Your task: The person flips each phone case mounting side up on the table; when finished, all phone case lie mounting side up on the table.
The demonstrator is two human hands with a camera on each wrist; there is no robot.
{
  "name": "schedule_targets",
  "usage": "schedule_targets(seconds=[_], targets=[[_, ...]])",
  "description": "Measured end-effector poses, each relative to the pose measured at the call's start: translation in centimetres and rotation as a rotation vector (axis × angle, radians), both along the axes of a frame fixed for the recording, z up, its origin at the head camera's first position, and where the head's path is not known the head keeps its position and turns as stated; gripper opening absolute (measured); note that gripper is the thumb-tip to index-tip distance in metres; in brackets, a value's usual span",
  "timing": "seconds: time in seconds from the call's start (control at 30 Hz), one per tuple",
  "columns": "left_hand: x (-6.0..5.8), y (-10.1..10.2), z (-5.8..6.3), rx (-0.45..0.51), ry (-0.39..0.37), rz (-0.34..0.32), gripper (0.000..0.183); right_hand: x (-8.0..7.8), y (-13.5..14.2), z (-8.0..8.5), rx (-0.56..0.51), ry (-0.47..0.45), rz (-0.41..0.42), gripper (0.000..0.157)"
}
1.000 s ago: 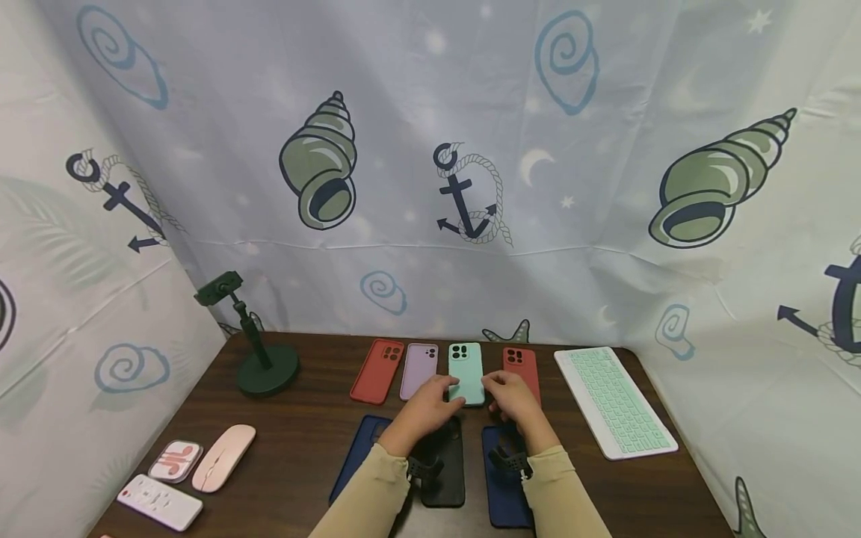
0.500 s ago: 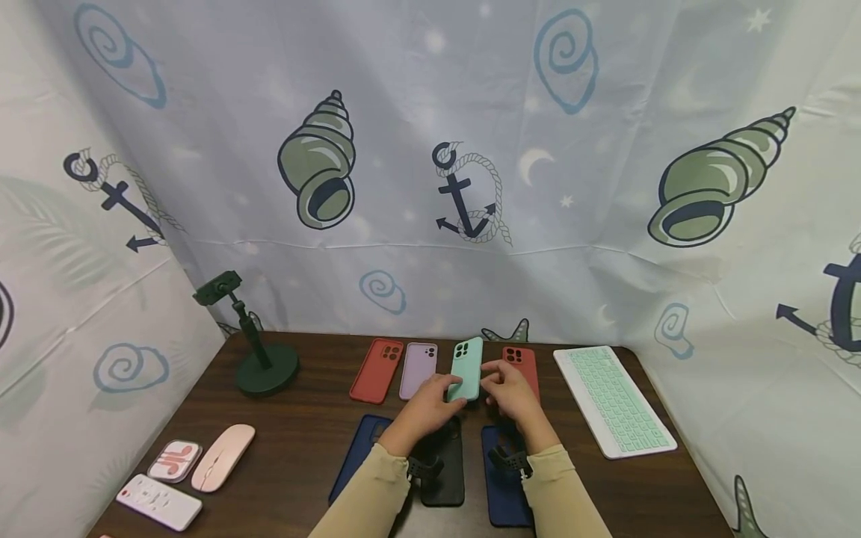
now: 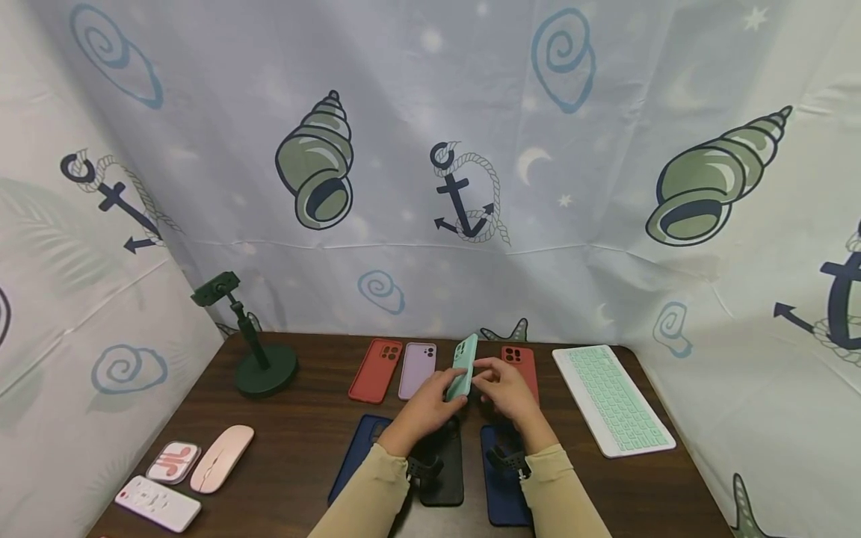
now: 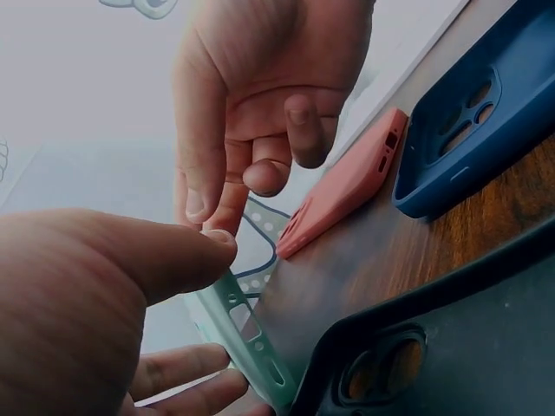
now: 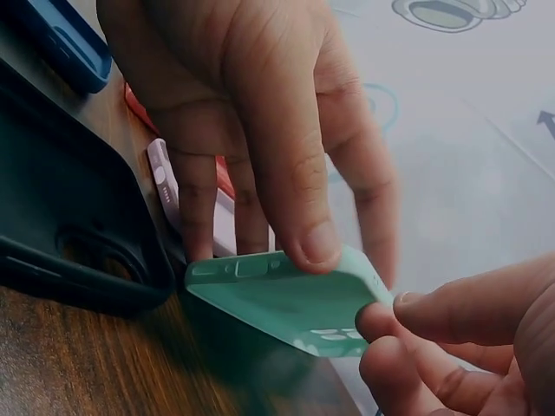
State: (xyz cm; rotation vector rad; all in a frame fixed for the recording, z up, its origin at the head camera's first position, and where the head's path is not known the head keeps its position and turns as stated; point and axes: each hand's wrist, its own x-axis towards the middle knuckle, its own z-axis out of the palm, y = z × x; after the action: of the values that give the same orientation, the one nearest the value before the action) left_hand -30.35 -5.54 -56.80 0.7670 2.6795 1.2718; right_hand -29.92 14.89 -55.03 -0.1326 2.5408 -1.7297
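A mint green phone case (image 3: 466, 353) is propped up at a tilt over the table, its back with camera holes facing left. My left hand (image 3: 428, 403) grips its near end, thumb on the short edge with the port slots and fingers along the back, as the right wrist view shows. The hollow inside of this case (image 5: 277, 303) faces my right hand (image 3: 507, 392), whose curled fingertips and thumb meet its right edge. Close beneath the hands lie a black phone case (image 3: 445, 482) and a navy one (image 3: 507, 504), both partly covered by the wrists.
Behind lie a red case (image 3: 372, 377), a lavender case (image 3: 417, 377) and a second red case (image 3: 523, 362). A navy case (image 3: 343, 471) sits by my left forearm. A keyboard (image 3: 613, 403) is right; a green stand (image 3: 265, 375), mouse (image 3: 222, 459), boxed earphones (image 3: 173, 462) and remote (image 3: 158, 504) are left.
The mint green case has come up from lying flat and turned on its long side, its right edge now facing my right hand. My right fingers have moved slightly left to meet it.
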Motion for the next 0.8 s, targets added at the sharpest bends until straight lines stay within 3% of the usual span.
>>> schedule_targets(seconds=[0.17, 0.47, 0.8], targets=[[0.1, 0.0, 0.2, 0.017, 0.015, 0.000, 0.060, 0.2, -0.2, 0.2, -0.021, -0.016, 0.020, 0.038], [0.2, 0.0, 0.2, 0.009, 0.024, 0.014, 0.051, 0.0, -0.1, -0.1, -0.049, -0.009, 0.049, 0.038], [0.4, 0.0, 0.7, 0.048, 0.011, 0.053, 0.053, 0.0, 0.0, -1.2, 0.075, -0.129, 0.098, 0.036]])
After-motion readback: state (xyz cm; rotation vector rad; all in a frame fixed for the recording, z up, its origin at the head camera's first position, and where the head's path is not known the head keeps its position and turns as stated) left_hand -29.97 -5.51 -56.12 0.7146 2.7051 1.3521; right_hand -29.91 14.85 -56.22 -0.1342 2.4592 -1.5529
